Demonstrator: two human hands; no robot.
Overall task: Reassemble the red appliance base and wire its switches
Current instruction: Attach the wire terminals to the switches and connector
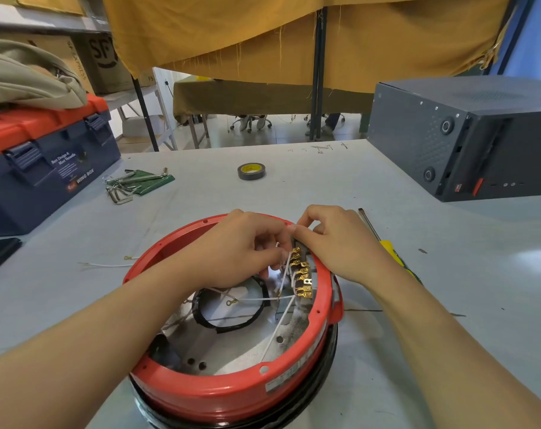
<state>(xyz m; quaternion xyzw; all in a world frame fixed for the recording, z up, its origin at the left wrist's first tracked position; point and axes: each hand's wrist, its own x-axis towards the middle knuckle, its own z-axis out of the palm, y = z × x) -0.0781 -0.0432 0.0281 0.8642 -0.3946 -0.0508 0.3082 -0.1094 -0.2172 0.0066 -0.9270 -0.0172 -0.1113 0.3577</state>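
Red appliance base (pixel 232 394) sits open side up on the grey table (pixel 340 187), right in front of me, with both my hands inside its far rim. My left hand (pixel 241 243) has its fingers curled, pinching a thin white wire (pixel 283 270) near the row of brass spade terminals (pixel 301 278) on the switch block at the base's right inner wall. My right hand (pixel 334 243) curls over the top of that block, thumb and forefinger pinching at its upper end; what exactly they hold I cannot tell. More white wires (pixel 275 329) trail across the metal floor of the base, past a black ring (pixel 232 308). Just right of my right wrist lies a yellow-handled screwdriver (pixel 387 246). Left of the base, a loose white lead (pixel 108 264) rests on the table. Further out I see hex keys (pixel 123 187), a tape roll (pixel 251 171), a blue and red toolbox (pixel 46 162) at left and a dark computer case (pixel 467 140) at right
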